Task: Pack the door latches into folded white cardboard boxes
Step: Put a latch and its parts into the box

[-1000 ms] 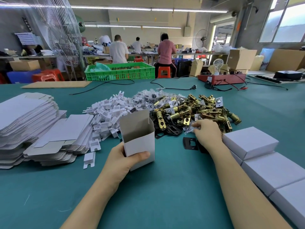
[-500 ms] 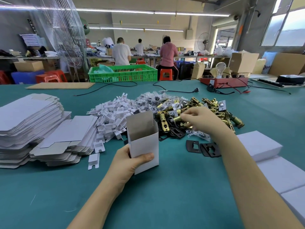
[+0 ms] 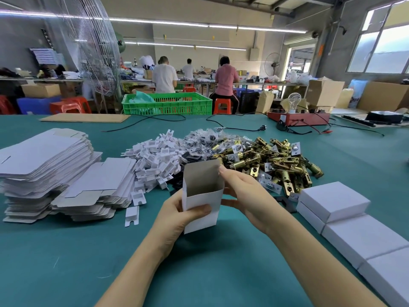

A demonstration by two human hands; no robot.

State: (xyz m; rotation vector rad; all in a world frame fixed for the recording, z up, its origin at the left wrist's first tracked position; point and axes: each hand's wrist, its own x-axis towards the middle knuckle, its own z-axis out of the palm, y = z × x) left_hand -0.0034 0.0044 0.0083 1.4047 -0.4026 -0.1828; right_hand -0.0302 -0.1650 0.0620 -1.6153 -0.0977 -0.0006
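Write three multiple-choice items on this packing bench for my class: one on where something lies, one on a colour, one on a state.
1. Where is the stack of flat unfolded cartons?
A. at the left of the table
B. inside the green crate
C. on top of the closed boxes

2. What colour is the crate at the far edge of the table?
A. blue
B. green
C. red

3. In what state is the box held by the left hand?
A. closed and stacked
B. flattened
C. upright with its top flap open

Answers:
1 A: the stack lies left of the heap of brass latches.
2 B: its lattice walls are bright green.
3 C: the flap stands up, the inside shows, and the right hand touches its edge.
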